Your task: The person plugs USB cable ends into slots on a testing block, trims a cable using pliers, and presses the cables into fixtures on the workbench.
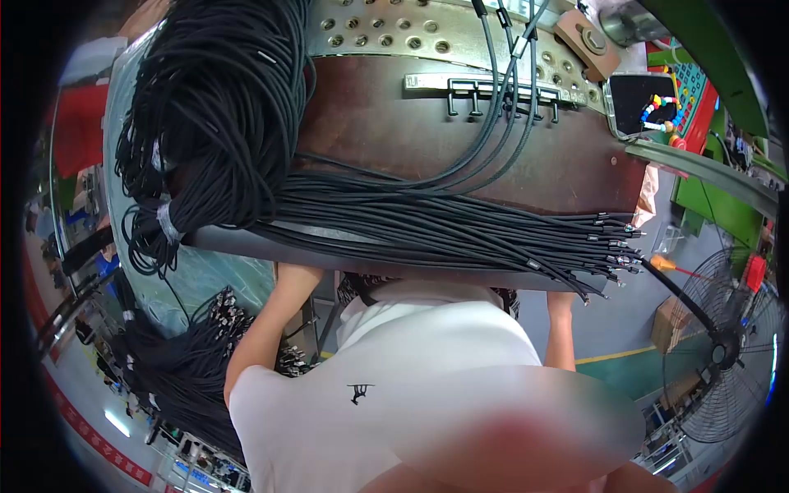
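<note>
My left hand (297,278) reaches under the front edge of the brown work table (362,107), and only its wrist end shows. The fingers of my right hand (561,304) are also out of sight beneath that edge, farther right. What either hand touches cannot be seen. Above them, a long row of black cables (427,226) lies along the table front, with metal-tipped ends sticking out past the right side. At the left, these cables run toward a large coiled heap of black cable (214,99), which has a pale tie (167,222) around part of it.
A slotted metal bar (493,86) sits near a perforated metal plate (386,33), with several cables rising over it. At right are a phone (641,105) with a beaded strap, a metal rail (707,168) and a fan (722,353). More cable bundles (181,361) lie lower left.
</note>
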{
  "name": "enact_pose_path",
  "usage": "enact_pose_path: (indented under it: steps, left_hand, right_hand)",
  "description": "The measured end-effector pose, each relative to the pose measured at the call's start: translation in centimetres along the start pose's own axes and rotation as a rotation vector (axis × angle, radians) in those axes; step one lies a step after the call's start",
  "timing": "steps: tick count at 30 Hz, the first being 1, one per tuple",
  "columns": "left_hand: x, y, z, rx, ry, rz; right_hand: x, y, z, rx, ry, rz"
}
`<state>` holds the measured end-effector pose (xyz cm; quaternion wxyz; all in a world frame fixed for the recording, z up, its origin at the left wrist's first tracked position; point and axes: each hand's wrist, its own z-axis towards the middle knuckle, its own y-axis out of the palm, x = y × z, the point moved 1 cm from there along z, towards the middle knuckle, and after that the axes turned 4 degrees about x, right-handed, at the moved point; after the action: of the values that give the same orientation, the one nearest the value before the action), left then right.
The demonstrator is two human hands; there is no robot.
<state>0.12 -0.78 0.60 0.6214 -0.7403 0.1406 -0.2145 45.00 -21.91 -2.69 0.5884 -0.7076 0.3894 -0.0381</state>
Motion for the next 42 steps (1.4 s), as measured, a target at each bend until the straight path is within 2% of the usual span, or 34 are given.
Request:
enact_pose_path:
  steps: [1,2,3,5,6,9,11,13,15,17,19,20,21,22,23,24,25,26,27,29,31,32,33,35,37,38,39,41,42]
  left_hand:
    - [0.0,0.0,0.0,0.023,0.0,-0.082]
    - [0.2,-0.5,0.1,-0.062,-0.043,-0.122]
    - [0.5,-1.1,0.2,-0.145,-0.089,-0.159]
    - [0.4,0.2,0.4,-0.038,-0.109,-0.162]
    - [0.4,0.5,0.5,0.0,-0.119,-0.167]
    - [0.4,0.5,0.5,0.052,-0.047,-0.238]
    - [1.1,-0.3,1.1,-0.221,-0.094,-0.051]
    - [0.7,0.7,1.0,-0.166,-0.082,-0.055]
    - [0.7,0.6,1.0,-0.178,-0.087,-0.081]
    - [1.2,0.0,1.5,-0.24,-0.104,0.001]
    - [2.0,-1.8,2.2,-0.257,-0.15,-0.031]
    - [1.5,-0.9,1.7,-0.133,-0.112,-0.036]
    - [1.7,-1.0,1.8,-0.133,-0.109,-0.033]
    - [1.9,-1.3,2.0,-0.216,-0.091,0.011]
    - [2.1,-1.7,2.2,-0.298,-0.073,0.058]
    - [2.9,-4.2,2.3,-0.297,-0.108,-0.065]
    - [3.7,-6.8,2.2,-0.299,-0.103,-0.055]
    - [4.9,-9.0,2.0,-0.449,0.001,-0.211]
    - [5.8,-10.5,2.0,-0.594,0.102,-0.373]
    - [7.0,-11.9,2.7,-0.725,0.36,-0.842]
    - [10.1,-13.8,4.7,-0.665,0.504,-1.001]
    - [11.9,-13.8,5.7,-0.526,0.605,-1.008]
    - [14.0,-13.8,6.8,-0.384,0.704,-1.008]
    - [18.4,-11.8,8.9,-0.009,0.857,-0.872]
    - [21.0,-11.4,10.8,0.223,0.815,-0.509]
    - [21.1,-12.0,11.1,0.185,0.668,-0.328]
    - [20.1,-10.4,11.2,0.188,0.518,-0.326]
    - [16.4,-11.8,10.7,-0.027,0.33,-0.225]
    - [14.5,-12.1,10.3,0.109,0.361,-0.075]
  right_hand:
    - [-0.4,-0.4,0.4,0.166,-0.101,0.2]
    - [0.8,0.5,0.5,0.265,-0.219,0.017]
    - [2.2,0.9,0.3,0.265,-0.217,0.016]
    - [2.8,0.9,0.4,0.184,-0.215,-0.005]
    - [0.0,-0.8,0.5,0.131,-0.169,0.051]
    - [1.2,0.1,1.1,0.202,-0.19,0.079]
    - [-1.7,-1.1,1.4,0.257,-0.213,0.132]
    - [-1.2,-0.8,1.5,0.271,-0.231,0.137]
    - [-0.5,-0.6,1.3,0.283,-0.224,0.141]
    - [-0.3,-0.5,1.4,0.211,-0.191,0.016]
    - [-0.1,-0.3,1.4,0.238,-0.222,0.088]
    - [0.8,0.2,1.4,0.225,-0.178,0.037]
    - [0.9,0.2,1.4,0.209,-0.134,-0.012]
    - [0.9,0.0,1.1,0.312,-0.186,-0.031]
    - [1.3,-1.5,1.4,0.304,-0.336,-0.143]
    - [2.6,-3.6,1.8,0.295,-0.483,-0.251]
    - [7.1,-5.1,2.5,0.192,-0.13,0.091]
    - [5.4,-8.5,3.3,0.447,-0.101,0.036]
    - [1.5,-12.0,4.5,0.756,-0.166,0.138]
    - [-2.1,-16.7,7.0,0.942,-0.314,0.312]
    - [-8.0,-18.4,9.1,0.696,-0.581,0.086]
    - [-13.8,-18.1,9.4,0.585,-0.682,-0.044]
    - [-17.6,-17.5,11.0,0.545,-0.941,-0.211]
    - [-22.2,-14.9,14.2,0.482,-1.121,-0.326]
    - [-24.4,-11.7,17.7,0.498,-1.229,-0.363]
    - [-25.2,-10.9,18.7,0.517,-1.274,-0.339]
    - [-25.6,-10.4,19.2,0.536,-1.314,-0.316]
    - [-23.8,-10.7,18.9,0.461,-1.22,-0.305]
    - [-23.3,-11.0,17.9,0.542,-1.229,-0.26]
